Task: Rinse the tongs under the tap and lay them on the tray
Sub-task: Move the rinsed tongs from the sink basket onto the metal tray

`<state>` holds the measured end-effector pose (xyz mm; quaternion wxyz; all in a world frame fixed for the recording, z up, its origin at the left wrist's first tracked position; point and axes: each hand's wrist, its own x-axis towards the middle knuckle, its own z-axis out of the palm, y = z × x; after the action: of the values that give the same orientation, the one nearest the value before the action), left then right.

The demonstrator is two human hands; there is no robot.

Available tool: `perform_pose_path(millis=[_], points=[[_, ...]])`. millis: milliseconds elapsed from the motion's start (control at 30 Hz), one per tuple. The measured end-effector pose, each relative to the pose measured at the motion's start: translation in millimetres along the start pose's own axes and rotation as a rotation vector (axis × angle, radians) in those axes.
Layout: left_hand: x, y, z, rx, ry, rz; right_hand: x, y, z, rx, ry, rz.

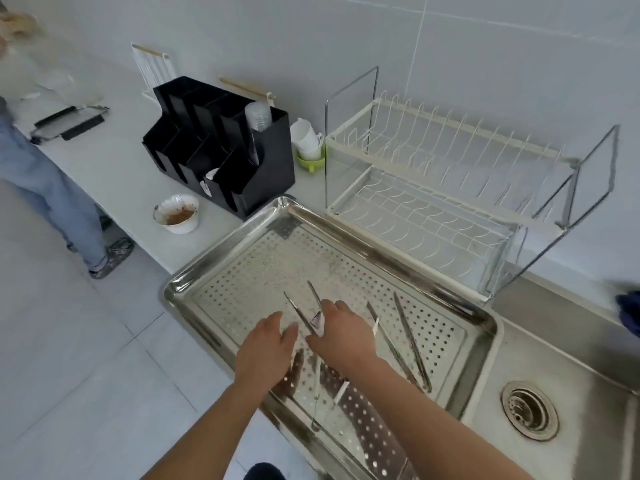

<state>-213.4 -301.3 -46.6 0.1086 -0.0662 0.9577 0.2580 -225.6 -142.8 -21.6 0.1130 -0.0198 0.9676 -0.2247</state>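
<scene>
From where I stand, the risk is a slip. The right hand (341, 337) has its fingers curled round the hinge end of the tongs (297, 309), which look like thin, smooth steel. If that hold loosens, I'd expect them to drop and clatter onto the second pair of tongs (411, 341) lying flat at three o'clock from the hands. The paper label on the tongs could also peel off under water.

Both forearms reach forward from six o'clock over the tray (277, 258). The left hand (265, 344) is flat, with its fingers straight and loose, right beside one prong. I cannot tell whether it touches. The tongs sit low over the tray with their tips spread towards eleven o'clock.

The sink (581, 368) and its drain (530, 410) lie at four o'clock. No tap is in view.
</scene>
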Motion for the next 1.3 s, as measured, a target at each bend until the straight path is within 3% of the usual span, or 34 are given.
perform_pose_path(millis=[267, 433, 633, 967, 1067, 1300], points=[[66.5, -10.1, -17.3, -0.070, -0.052, 0.012, 45.7, -41.5, 34.2, 0.010, -0.002, 0.143], [111.9, -18.3, -25.1, -0.114, -0.158, -0.002, 60.2, -72.9, 50.0, 0.036, -0.043, 0.348], [138.3, -24.7, -36.8, 0.013, -0.240, 0.174, 52.0, -88.2, 58.1, 0.207, 0.055, 0.501], [149.1, -44.5, -38.8, 0.181, -0.171, 0.377, -58.5, 0.6, 59.0, 0.244, 0.464, 0.907], [144.2, -44.1, -35.1, 0.186, -0.186, 0.385, -67.9, 32.6, 46.6, 0.139, 0.437, 0.969], [149.4, -43.5, -27.1, 0.219, -0.189, 0.411, -28.9, 67.6, 17.6, -0.114, 0.277, 0.866]])
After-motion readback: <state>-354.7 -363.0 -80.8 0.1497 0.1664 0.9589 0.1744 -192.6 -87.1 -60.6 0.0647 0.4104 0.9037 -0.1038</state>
